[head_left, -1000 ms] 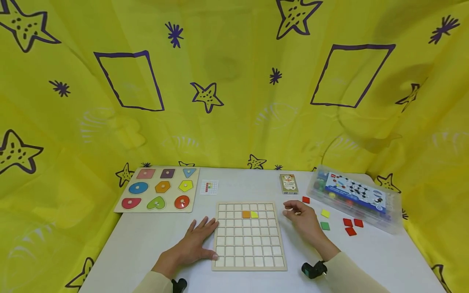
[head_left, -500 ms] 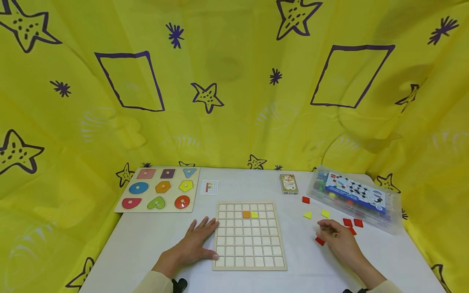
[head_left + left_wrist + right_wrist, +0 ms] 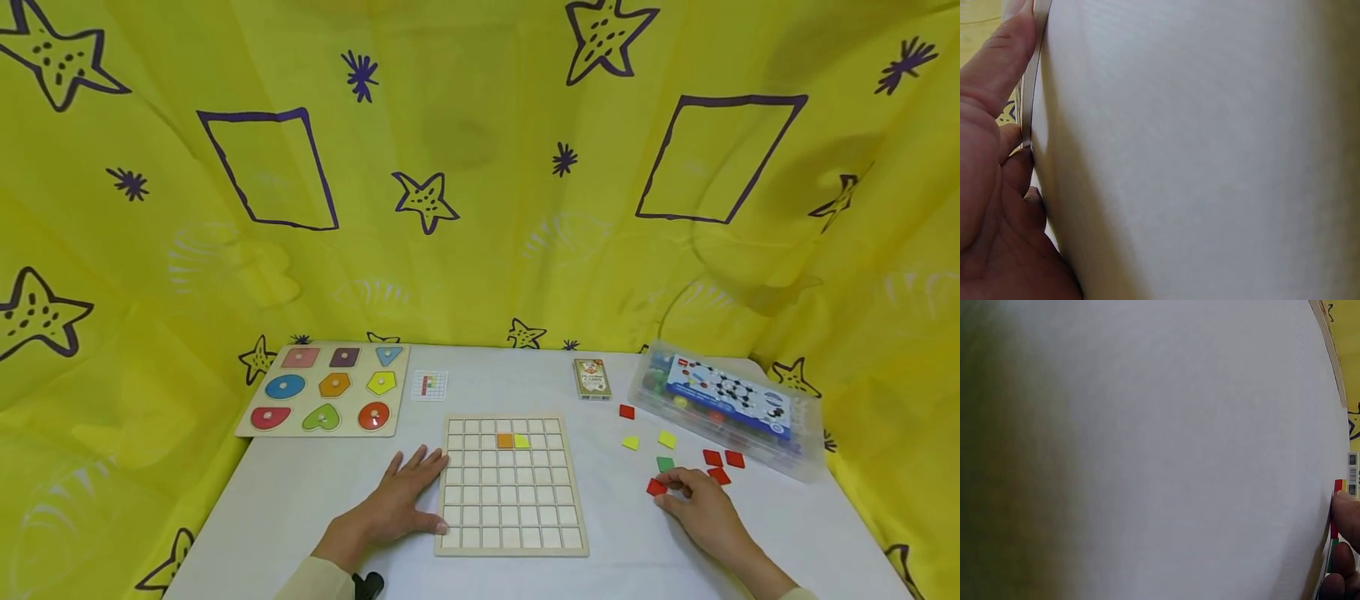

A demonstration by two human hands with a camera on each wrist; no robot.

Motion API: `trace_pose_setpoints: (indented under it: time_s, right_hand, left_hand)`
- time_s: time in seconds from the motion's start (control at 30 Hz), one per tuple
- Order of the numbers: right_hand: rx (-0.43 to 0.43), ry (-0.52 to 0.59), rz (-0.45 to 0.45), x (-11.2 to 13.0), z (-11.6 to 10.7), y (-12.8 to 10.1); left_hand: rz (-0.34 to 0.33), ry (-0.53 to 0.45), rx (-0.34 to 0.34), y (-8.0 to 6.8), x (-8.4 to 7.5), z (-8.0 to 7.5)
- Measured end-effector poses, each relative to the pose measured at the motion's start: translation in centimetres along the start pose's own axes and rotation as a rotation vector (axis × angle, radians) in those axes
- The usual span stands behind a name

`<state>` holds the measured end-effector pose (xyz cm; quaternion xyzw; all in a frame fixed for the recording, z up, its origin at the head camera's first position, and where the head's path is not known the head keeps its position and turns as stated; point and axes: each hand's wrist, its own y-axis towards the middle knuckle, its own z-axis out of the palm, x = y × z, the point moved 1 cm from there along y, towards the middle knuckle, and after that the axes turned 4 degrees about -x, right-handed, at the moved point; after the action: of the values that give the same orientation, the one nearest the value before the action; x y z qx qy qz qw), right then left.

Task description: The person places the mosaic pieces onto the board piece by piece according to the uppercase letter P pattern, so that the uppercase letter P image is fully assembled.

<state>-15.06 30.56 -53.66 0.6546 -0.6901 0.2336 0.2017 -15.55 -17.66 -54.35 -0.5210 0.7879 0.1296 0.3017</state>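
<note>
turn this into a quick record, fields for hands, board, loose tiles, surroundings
left hand: touches left edge of grid board
right hand: pinches red tile
grid board: orange tile and yellow tile side by side, second row from far edge
loose: four red tiles, two yellow tiles, one green tile
around: shape puzzle, printed card, card box, plastic case

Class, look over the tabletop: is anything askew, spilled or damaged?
Nothing looks spilled or damaged, but the shape puzzle board seems to jut past the left edge of the table, and the clear case sits slanted, unlike the straighter grid board.
</note>
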Motion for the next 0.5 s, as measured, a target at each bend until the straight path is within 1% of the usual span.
trace_pose_setpoints:
  time_s: [0.27,0.37,0.5]
  right_hand:
    - [0.002,0.012,0.041,0.02,0.08,-0.05]
    - [0.001,0.012,0.039,0.03,0.05,0.06]
    - [-0.029,0.024,0.025,0.02,0.01,0.02]
  left_hand:
    - [0.000,0.004,-0.005,-0.02,-0.02,-0.08]
    - [-0.002,0.001,-0.003,-0.03,-0.01,-0.09]
    - [-0.005,-0.008,0.000,-0.07,-0.14,-0.12]
